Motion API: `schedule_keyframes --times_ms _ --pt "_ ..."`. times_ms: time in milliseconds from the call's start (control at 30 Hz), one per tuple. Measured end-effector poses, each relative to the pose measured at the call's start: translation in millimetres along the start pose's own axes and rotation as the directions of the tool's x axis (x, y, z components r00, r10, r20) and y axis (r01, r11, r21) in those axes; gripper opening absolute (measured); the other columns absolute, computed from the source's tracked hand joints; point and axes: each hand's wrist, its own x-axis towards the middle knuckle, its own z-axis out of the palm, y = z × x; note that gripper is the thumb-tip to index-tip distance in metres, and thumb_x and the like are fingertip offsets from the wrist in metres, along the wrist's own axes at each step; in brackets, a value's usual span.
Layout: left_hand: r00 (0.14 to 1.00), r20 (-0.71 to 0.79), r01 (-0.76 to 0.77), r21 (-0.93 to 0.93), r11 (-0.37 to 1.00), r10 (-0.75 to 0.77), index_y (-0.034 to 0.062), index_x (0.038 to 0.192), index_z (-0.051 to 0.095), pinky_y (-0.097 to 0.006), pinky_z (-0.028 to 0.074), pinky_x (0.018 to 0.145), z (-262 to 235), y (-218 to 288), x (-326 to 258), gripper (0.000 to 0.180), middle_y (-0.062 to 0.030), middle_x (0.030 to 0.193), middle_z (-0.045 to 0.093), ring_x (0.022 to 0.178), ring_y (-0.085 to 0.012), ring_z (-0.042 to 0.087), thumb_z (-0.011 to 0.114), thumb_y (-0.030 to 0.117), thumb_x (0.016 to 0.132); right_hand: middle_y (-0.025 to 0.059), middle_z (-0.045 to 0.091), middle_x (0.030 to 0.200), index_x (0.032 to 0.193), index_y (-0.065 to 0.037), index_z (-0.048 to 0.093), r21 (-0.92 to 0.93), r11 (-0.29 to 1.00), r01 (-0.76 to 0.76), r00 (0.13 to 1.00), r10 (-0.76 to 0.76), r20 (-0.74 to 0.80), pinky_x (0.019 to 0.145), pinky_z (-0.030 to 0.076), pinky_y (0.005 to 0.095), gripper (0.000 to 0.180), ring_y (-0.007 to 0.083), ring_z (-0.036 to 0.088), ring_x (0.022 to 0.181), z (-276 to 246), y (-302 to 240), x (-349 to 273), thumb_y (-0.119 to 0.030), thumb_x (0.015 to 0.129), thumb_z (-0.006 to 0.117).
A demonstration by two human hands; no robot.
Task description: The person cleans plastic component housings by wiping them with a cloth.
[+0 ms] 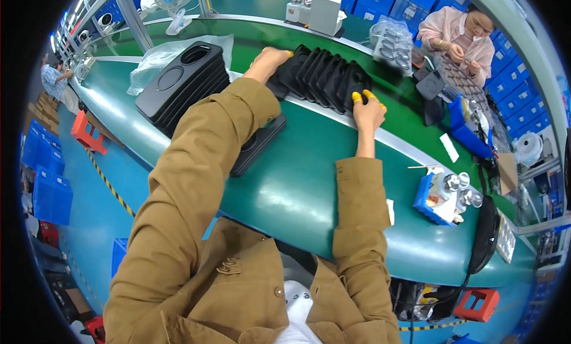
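Note:
A slanted row of black plastic covers (321, 76) leans piece against piece across the metal edge strip of the green bench, between my two hands. At the row's left end my left hand (270, 61) has its fingers closed over the far edge of the pieces. My right hand (369, 112) grips the right end piece, with yellow finger cots on the fingertips. Left of my left arm stands a stack of larger black panels (178, 85) with round openings. One more black panel (259, 144) lies flat beside my left forearm, partly covered by the sleeve.
Clear plastic wrap (148, 67) lies behind the stack. A blue tray (437, 198) of small metal-topped bottles sits at the right. Across the green belt (410, 112), a person in a pink shirt (455, 40) handles small parts near a blue bin (470, 127). A white fan (173, 2) stands far left.

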Motion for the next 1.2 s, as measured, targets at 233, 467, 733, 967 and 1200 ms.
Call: schedule_keyframes --times_ms 233,467,733,967,1200 --pt "0.943 0.326 0.159 -0.282 0.946 -0.061 0.0042 0.131 0.060 -0.043 0.054 0.080 60.7 38.6 -15.1 0.043 -0.0201 0.125 0.062 0.107 -0.0262 0.064 0.060 0.025 0.094 0.0200 0.071 0.117 0.124 -0.010 0.071 0.208 0.975 -0.080 0.996 0.068 0.065 0.100 0.048 0.0444 0.040 0.0377 0.062 0.115 -4.8 36.1 12.2 -0.032 0.090 0.069" --pt "0.887 0.431 0.117 0.141 0.983 -0.168 0.0064 0.143 0.051 -0.057 0.044 0.108 92.7 91.6 -71.5 0.047 -0.0291 0.138 0.053 0.129 -0.0375 0.055 0.046 0.031 0.104 0.0210 0.072 0.113 0.119 -0.006 0.073 0.185 0.973 -0.139 0.989 0.125 0.082 0.096 0.050 0.0457 0.041 0.0400 0.066 0.110 -9.0 52.0 29.1 -0.036 0.095 0.058" --pt "0.833 0.551 0.256 -0.464 0.848 0.050 -0.0047 0.123 0.060 -0.027 0.062 0.065 118.0 69.8 -75.0 0.035 -0.0149 0.101 0.073 0.073 -0.0172 0.074 0.063 0.015 0.094 0.0202 0.071 0.118 0.126 -0.009 0.069 0.308 0.934 -0.179 0.984 0.164 0.075 0.098 0.048 0.0462 0.046 0.0384 0.065 0.112 -11.5 28.0 20.5 -0.038 0.096 0.049" --pt "0.859 0.486 0.127 -0.503 0.855 0.159 0.0039 0.128 0.054 -0.030 0.062 0.070 106.7 111.2 -120.3 0.041 -0.0121 0.101 0.070 0.080 -0.0187 0.073 0.064 0.008 0.089 0.0141 0.071 0.098 0.116 -0.004 0.071 0.737 0.632 -0.240 0.966 0.233 0.115 0.077 0.050 0.0379 0.045 0.0275 0.067 0.088 5.2 55.8 31.8 -0.034 0.092 0.048" --pt "0.927 0.185 -0.283 -0.221 0.933 0.325 0.0021 0.146 0.046 -0.041 0.049 0.102 74.4 143.0 -177.0 0.088 -0.0268 0.145 0.025 0.130 -0.0351 0.045 0.082 0.030 0.071 -0.0077 0.066 0.083 0.107 -0.014 0.070 0.959 0.094 -0.269 0.961 0.099 0.259 0.050 0.041 0.0216 0.035 0.0043 0.059 0.065 -54.2 11.9 -7.2 -0.035 0.102 0.042"
